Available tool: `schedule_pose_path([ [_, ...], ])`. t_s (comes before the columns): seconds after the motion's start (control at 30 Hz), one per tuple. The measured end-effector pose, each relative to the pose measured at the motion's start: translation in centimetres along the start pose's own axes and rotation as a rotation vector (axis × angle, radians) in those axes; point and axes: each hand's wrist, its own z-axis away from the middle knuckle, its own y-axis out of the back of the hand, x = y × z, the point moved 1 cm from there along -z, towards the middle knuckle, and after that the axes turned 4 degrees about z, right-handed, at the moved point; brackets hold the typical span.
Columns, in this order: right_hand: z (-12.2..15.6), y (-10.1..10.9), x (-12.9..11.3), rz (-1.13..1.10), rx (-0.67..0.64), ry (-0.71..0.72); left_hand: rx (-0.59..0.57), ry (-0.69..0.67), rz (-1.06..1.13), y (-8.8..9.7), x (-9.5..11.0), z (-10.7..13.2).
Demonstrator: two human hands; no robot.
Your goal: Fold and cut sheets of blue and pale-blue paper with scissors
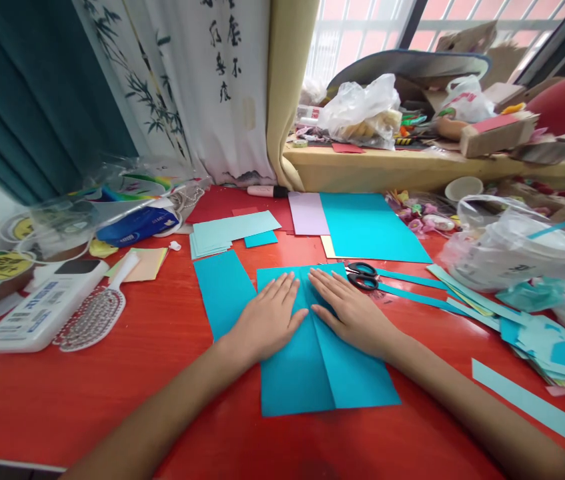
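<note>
A blue sheet of paper (295,377) with a crease down its middle lies unfolded on the red table. My left hand (269,317) rests flat on its left half, fingers stretched out. On the right half, my right hand (352,310) lies flat too, its fingertips close to the crease. Neither hand grips anything. Partly under the sheet's left side is another blue piece of paper (222,287). Black-handled scissors (362,275) lie just beyond my right hand, their blades hidden. Blue paper strips (417,295) stretch away to their right.
Pale blue cards (232,230), a lilac sheet (308,213) and a large blue sheet (372,227) lie at the back. A hairbrush (95,317) and a white box-shaped device (45,303) are at left. Paper scraps (557,350) and a plastic bag (507,247) crowd the right.
</note>
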Motion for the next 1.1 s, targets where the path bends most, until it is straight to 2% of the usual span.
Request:
schedule_pose_path([
  [0.1,0.6,0.0,-0.3,-0.031,-0.079,0.015,0.006,-0.057,-0.048,0.5,-1.4,-0.4],
  [0.2,0.5,-0.7,-0.2,0.011,-0.073,-0.008,0.03,-0.059,-0.083,0.9,-1.9,-0.4],
  [0.4,-0.2,-1.2,0.4,0.039,-0.058,0.038,-0.074,-0.041,-0.003,0.7,-1.2,0.3],
  [0.63,-0.4,-1.1,-1.3,0.114,-0.044,-0.113,-0.008,-0.002,-0.028,-0.1,-0.7,0.3],
  [1.1,-0.4,-1.0,-1.9,0.148,-0.039,-0.161,0.05,0.06,-0.039,-0.4,0.3,0.5],
])
